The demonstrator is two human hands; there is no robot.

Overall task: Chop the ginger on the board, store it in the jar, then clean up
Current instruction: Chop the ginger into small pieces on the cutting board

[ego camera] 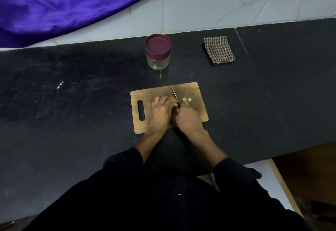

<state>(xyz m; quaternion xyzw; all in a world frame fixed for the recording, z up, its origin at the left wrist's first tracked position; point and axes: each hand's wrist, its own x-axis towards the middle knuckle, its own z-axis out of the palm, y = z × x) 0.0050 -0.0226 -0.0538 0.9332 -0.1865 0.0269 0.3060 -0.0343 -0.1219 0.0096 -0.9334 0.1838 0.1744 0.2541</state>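
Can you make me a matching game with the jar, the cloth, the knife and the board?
Things:
1. jar
2. checked cloth
3. knife
4. chopping board

Clues:
A. held in the right hand
B. folded, at the back right
C. wooden, under both hands
D. maroon lid on top

Pairs: 1-D, 2-B, 3-A, 4-C

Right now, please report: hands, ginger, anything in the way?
Left hand holds ginger on board. Right hand grips knife, cutting. Cut pieces beside blade. Jar lidded; nothing in the way.
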